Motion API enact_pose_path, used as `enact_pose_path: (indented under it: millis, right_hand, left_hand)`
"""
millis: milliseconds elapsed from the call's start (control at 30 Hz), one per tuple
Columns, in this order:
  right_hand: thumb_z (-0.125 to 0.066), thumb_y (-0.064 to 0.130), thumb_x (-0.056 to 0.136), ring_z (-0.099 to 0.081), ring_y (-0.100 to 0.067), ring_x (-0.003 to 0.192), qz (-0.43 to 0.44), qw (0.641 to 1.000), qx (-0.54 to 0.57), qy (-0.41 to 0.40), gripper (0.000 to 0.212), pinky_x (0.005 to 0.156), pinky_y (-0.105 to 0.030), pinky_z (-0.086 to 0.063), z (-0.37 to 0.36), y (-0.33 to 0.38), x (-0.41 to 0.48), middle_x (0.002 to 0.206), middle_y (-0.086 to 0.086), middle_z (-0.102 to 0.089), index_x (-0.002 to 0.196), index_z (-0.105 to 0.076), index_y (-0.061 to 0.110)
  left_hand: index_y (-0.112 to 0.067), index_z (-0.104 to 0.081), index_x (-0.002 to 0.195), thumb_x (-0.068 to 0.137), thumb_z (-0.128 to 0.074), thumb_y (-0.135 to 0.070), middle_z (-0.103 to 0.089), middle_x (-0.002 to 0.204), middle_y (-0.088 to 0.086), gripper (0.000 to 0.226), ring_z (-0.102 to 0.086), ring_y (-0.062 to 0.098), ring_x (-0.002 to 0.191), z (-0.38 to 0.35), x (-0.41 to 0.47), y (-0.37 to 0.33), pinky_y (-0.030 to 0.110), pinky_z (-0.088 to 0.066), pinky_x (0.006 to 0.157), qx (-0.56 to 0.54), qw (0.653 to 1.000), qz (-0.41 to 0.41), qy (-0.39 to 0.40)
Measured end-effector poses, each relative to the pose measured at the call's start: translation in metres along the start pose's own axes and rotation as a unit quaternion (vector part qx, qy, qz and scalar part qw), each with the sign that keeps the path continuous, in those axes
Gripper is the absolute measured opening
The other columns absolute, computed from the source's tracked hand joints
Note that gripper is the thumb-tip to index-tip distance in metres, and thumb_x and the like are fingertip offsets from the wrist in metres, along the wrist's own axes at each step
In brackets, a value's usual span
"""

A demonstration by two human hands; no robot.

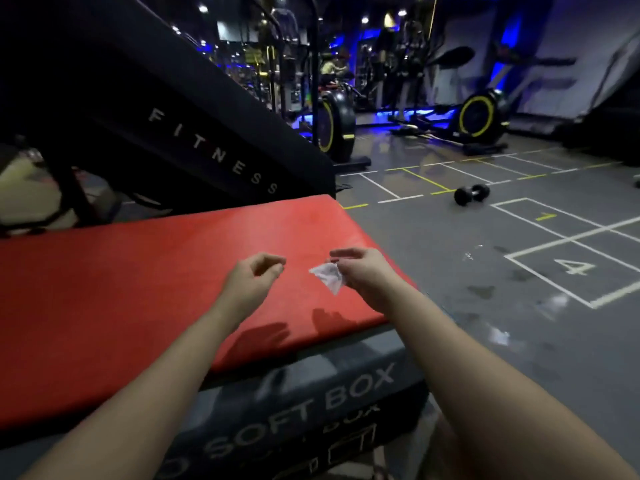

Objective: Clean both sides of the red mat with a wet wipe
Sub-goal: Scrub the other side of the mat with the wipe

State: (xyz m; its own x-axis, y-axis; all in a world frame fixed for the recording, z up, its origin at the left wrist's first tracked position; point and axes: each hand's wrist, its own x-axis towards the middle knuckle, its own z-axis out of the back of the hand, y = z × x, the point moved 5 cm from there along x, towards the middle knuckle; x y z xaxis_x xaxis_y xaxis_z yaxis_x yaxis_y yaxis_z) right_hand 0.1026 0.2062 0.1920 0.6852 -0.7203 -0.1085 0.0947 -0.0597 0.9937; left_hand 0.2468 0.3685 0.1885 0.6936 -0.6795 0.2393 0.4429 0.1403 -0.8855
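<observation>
The biggest thing we see is the grey gym floor (450,244), marked off in white and yellow lines, with a white 4 in one of the boxes. A large black padded slope (156,98) leans across the left side, with the word FITNESS running down it in pale letters. Below it lies the red mat (138,278), flat on top of a dark box (311,403) printed SOFT BOX (blurred, but we can read it). A strip of the box's grey top shows along the mat's near edge.

Far back, under blue light, stand two exercise bikes with yellow-rimmed wheels, one (337,129) just behind the slope and the other (479,116) further right. Two bare forearms reach in from the bottom edge and out over the right part of the mat, and their shadows fall on the red surface beneath them.

The left hand (254,275) hovers above the mat with its fingers curled, thumb and fingertips almost meeting, and we see nothing in it. The right hand (360,268) is near it, over the mat's right edge, and pinches the wet wipe (327,277), with one finger stretched out above.

A black dumbbell (471,194) lies on the floor well beyond the mat's far corner. The wipe is a small, crumpled white piece hanging from the fingers, clear of the mat.
</observation>
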Motion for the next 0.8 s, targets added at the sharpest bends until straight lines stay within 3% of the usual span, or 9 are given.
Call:
enact_pose_path:
  millis: [67,133,233,367,467,567,700,800]
  right_hand:
    - [-0.056,0.009,0.069,-0.070,-0.029,0.080,0.025,0.997,-0.063,-0.043,0.028,0.079,-0.037,-0.058,0.002,-0.020,0.009,0.091,-0.015,-0.075,0.091,-0.073,0.015]
    - [-0.055,0.011,0.076,-0.074,-0.028,0.083,0.066,0.985,-0.142,-0.070,0.023,0.082,-0.048,-0.060,0.012,-0.027,0.020,0.086,-0.009,-0.077,0.087,-0.073,0.019]
    - [-0.060,0.014,0.083,-0.073,-0.020,0.079,0.103,0.957,-0.245,-0.116,0.023,0.077,-0.040,-0.061,0.039,-0.021,0.031,0.086,0.000,-0.077,0.101,-0.073,0.020]
    - [-0.065,0.022,0.087,-0.067,-0.020,0.094,0.099,0.902,-0.375,-0.190,0.015,0.081,-0.028,-0.049,0.088,-0.024,0.039,0.094,-0.001,-0.075,0.099,-0.074,0.019]
    - [-0.064,0.026,0.087,-0.066,-0.024,0.097,0.075,0.888,-0.402,-0.212,0.014,0.079,-0.030,-0.047,0.113,-0.034,0.044,0.095,-0.003,-0.074,0.096,-0.074,0.020]
    - [-0.066,0.028,0.087,-0.066,-0.023,0.097,0.061,0.885,-0.416,-0.200,0.012,0.076,-0.028,-0.046,0.124,-0.043,0.046,0.091,0.000,-0.073,0.093,-0.074,0.022]
    - [-0.065,0.025,0.088,-0.066,-0.024,0.098,0.035,0.887,-0.434,-0.153,0.013,0.073,-0.024,-0.040,0.121,-0.060,0.047,0.087,0.001,-0.068,0.095,-0.075,0.020]
    - [-0.067,0.027,0.089,-0.064,-0.026,0.104,0.039,0.889,-0.431,-0.147,0.017,0.076,-0.025,-0.041,0.120,-0.055,0.042,0.102,-0.006,-0.073,0.099,-0.074,0.016]
  left_hand:
    - [-0.033,-0.071,0.102,0.094,-0.068,-0.026,-0.073,0.105,-0.004,0.011,-0.065,0.008,0.094,0.000,-0.004,0.022,0.025,-0.047,0.082,0.125,0.992,-0.032,0.007]
    - [-0.036,-0.069,0.118,0.088,-0.064,-0.050,-0.064,0.134,-0.007,0.034,-0.059,0.012,0.122,-0.012,-0.006,0.040,0.029,-0.046,0.101,0.265,0.958,-0.067,0.089]
    - [-0.039,-0.046,0.147,0.085,-0.059,-0.072,-0.030,0.163,-0.013,0.071,-0.031,0.012,0.149,-0.035,-0.011,0.052,0.034,-0.032,0.119,0.367,0.907,-0.071,0.192]
    - [-0.038,-0.012,0.160,0.085,-0.031,-0.087,-0.001,0.170,-0.004,0.092,-0.002,0.028,0.157,-0.066,-0.012,0.055,0.061,-0.008,0.123,0.447,0.859,-0.057,0.245]
    - [-0.036,0.000,0.161,0.074,-0.030,-0.098,0.005,0.170,0.001,0.111,0.006,0.035,0.156,-0.077,-0.010,0.058,0.069,-0.002,0.120,0.482,0.825,-0.070,0.288]
    - [-0.030,0.001,0.161,0.085,-0.034,-0.086,-0.001,0.170,0.009,0.101,-0.003,0.038,0.155,-0.088,-0.013,0.050,0.064,-0.014,0.121,0.529,0.782,-0.124,0.305]
    - [-0.009,0.005,0.160,0.110,-0.024,-0.046,-0.005,0.166,0.027,0.069,-0.014,0.051,0.150,-0.102,-0.025,0.046,0.064,-0.027,0.117,0.598,0.717,-0.160,0.320]
    - [-0.003,0.006,0.159,0.112,-0.018,-0.019,-0.004,0.164,0.031,0.055,-0.016,0.053,0.149,-0.100,-0.027,0.037,0.062,-0.031,0.116,0.610,0.716,-0.149,0.306]
